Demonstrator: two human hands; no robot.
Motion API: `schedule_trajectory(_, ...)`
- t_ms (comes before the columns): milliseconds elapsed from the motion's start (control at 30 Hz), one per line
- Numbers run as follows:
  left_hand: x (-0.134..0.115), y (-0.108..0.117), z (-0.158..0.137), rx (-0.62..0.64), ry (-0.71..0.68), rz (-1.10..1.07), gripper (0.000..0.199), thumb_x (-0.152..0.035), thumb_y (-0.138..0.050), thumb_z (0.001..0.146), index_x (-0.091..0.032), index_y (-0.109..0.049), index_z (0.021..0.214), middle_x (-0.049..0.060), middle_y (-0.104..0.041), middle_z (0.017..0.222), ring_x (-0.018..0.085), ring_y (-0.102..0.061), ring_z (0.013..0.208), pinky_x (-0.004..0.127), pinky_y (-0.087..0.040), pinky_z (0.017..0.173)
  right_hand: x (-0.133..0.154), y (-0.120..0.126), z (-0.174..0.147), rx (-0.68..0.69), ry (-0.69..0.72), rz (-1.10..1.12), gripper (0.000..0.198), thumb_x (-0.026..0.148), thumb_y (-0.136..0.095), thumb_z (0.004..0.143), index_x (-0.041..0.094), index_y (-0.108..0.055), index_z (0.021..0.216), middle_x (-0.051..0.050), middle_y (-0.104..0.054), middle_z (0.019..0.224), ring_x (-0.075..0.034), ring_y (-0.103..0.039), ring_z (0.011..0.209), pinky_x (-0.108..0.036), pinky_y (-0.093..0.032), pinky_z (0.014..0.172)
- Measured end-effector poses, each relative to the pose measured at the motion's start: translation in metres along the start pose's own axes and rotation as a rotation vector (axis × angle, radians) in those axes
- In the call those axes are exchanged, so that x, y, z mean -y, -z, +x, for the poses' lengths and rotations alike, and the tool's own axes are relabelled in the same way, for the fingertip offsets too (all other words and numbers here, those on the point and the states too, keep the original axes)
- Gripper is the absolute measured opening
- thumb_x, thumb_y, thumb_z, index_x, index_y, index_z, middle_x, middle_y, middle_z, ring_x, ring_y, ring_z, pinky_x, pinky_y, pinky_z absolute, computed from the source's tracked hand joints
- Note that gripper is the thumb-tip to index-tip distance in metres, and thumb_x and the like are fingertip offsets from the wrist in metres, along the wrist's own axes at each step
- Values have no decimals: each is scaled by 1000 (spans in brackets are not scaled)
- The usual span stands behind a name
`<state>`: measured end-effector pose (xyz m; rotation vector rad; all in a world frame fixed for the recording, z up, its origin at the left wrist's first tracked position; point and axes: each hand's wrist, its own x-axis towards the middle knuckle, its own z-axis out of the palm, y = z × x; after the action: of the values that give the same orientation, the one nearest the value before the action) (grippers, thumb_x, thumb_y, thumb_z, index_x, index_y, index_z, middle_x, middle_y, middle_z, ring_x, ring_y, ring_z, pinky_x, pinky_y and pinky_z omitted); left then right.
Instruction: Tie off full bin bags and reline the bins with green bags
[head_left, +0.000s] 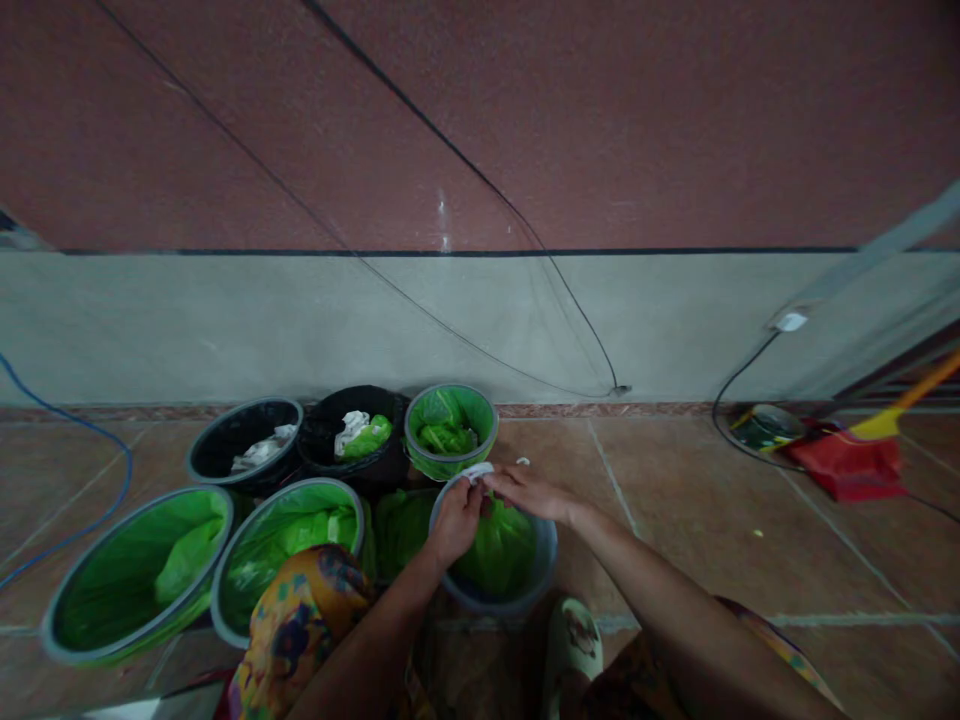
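Note:
Both my hands meet over the rim of a grey bin [546,575] in front of me. Inside that bin is a bunched green plastic bag [501,550]. My left hand [454,525] is closed, fingers pinching a small crumpled white piece [478,471], perhaps paper or thin plastic; its kind is unclear. From the other side my right hand [529,490] reaches in, closed at the fingertips on the same white piece. The fingertips partly hide each other, right above the green bag.
Several lined bins stand to the left, including a green-lined bin [450,462] and a black-lined bin [311,465]. A blue hose [129,465] curves at far left. A red dustpan [855,465] and a tin [766,428] lie at right by the wall, near a black cable [716,405].

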<state>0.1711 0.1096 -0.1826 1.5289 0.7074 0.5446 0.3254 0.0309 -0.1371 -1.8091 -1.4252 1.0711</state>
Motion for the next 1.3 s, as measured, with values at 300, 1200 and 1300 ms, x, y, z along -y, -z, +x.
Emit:
schedule_trajectory(300,-8,1,-1,-125,267,-404,21,-22,-79,54,-17,-63,66,-1,-65,62,13,-60,60,25,-46,61,-1,-5,-2,-3,-233,-97,16,20,-60,82,17,-74,87,-1,-71,72,-12,-60,56,-22,-45,56)
schedule_trajectory(1200,8,-4,-6,-176,-76,71,9,-25,-62,76,-21,-70,76,3,-71,80,18,-64,77,30,-51,76,5,-17,5,-14,-247,-61,29,23,-46,92,16,-70,78,-3,-66,65,-15,-63,63,-26,-48,62)
schedule_trajectory(1300,13,-4,-4,-150,-27,56,11,-29,-63,77,-20,-70,73,2,-70,74,17,-62,69,29,-50,69,8,-17,4,-90,-160,-358,28,20,-46,91,18,-72,80,-8,-73,82,-21,-68,81,-30,-50,77)
